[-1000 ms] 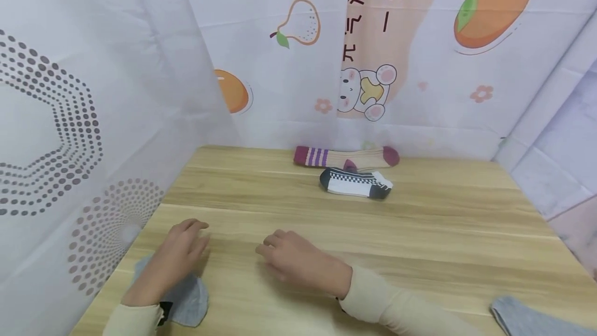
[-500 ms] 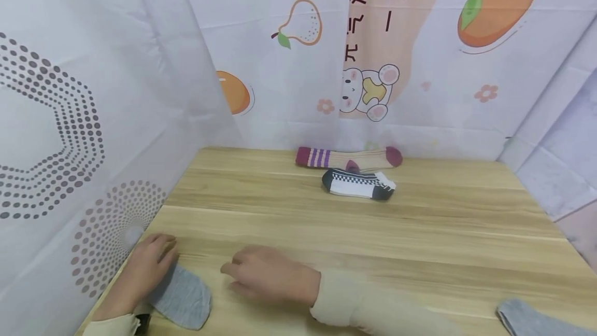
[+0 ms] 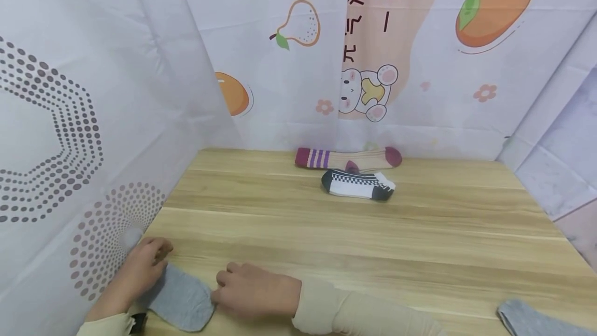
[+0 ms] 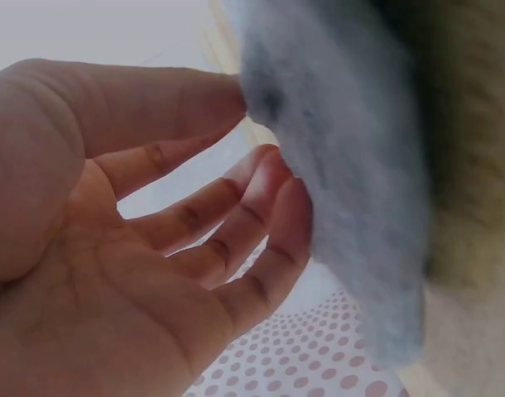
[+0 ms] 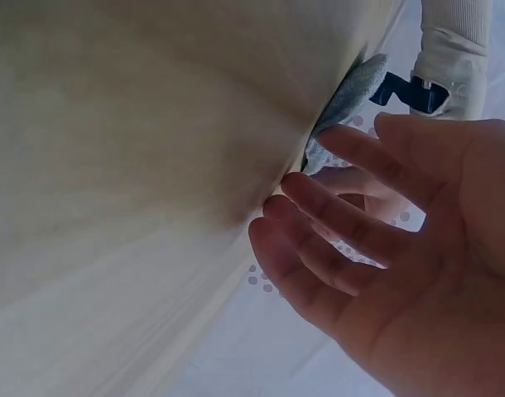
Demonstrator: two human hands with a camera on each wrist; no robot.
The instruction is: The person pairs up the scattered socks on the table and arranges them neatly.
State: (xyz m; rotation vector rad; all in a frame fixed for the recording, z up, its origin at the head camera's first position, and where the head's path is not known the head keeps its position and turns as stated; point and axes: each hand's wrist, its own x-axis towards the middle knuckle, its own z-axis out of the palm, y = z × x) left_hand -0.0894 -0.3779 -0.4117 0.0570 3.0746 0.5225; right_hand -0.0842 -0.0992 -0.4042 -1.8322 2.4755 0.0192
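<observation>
A grey sock (image 3: 184, 297) lies flat at the near left of the wooden table. My left hand (image 3: 142, 268) is at its left end. In the left wrist view, the thumb and index finger of the left hand (image 4: 153, 190) pinch the edge of the grey sock (image 4: 343, 157), while the other fingers curve loosely beside it. At the sock's right end is my right hand (image 3: 254, 289), its fingertips right at the edge. Extended, slightly bent fingers of the right hand (image 5: 385, 223) show in the right wrist view, near the sock (image 5: 348, 95) and the tabletop.
Another grey sock (image 3: 536, 320) lies at the near right, partly out of frame. Towards the back of the wooden table (image 3: 373, 237) are a striped cream and maroon sock (image 3: 350, 158) and a black-and-white checked sock (image 3: 356, 184). Printed curtains (image 3: 261, 66) hang behind and at the left.
Both hands have moved left and nearer to me. My left hand has gone from above the grey sock to its left end; my right hand has come to the right end.
</observation>
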